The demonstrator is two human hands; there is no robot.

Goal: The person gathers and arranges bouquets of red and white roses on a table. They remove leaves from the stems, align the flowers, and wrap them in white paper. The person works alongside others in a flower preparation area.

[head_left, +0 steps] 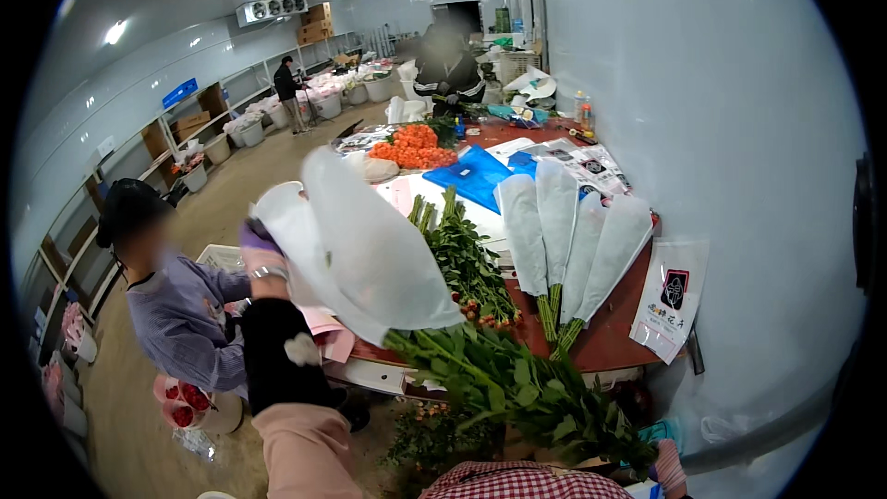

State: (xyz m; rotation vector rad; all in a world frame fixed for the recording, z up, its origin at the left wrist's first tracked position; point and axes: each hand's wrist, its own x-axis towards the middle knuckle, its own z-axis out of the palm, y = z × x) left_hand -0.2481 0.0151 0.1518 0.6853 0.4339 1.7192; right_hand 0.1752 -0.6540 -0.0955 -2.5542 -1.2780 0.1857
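My left hand [262, 253], in a purple and pink glove, grips the open end of a white wrapping sleeve [379, 249]; the paper hides most of its fingers. From the sleeve's narrow end a thick bunch of leafy green stems [527, 383] slants down to the right, above the table's near edge. My right hand [671, 468], in a pink striped glove, is at the lower right beside the far end of those leaves. Its fingers are mostly hidden. Whatever blooms the sleeve holds are out of sight.
Several white-wrapped bunches [593, 259] lie on the red table [624, 314], near unwrapped stems [462, 259], a blue plastic sheet [476, 176] and orange flowers [414, 148]. A person in purple [189, 323] stands at left; another person [450, 74] is across the table. A wall borders the right.
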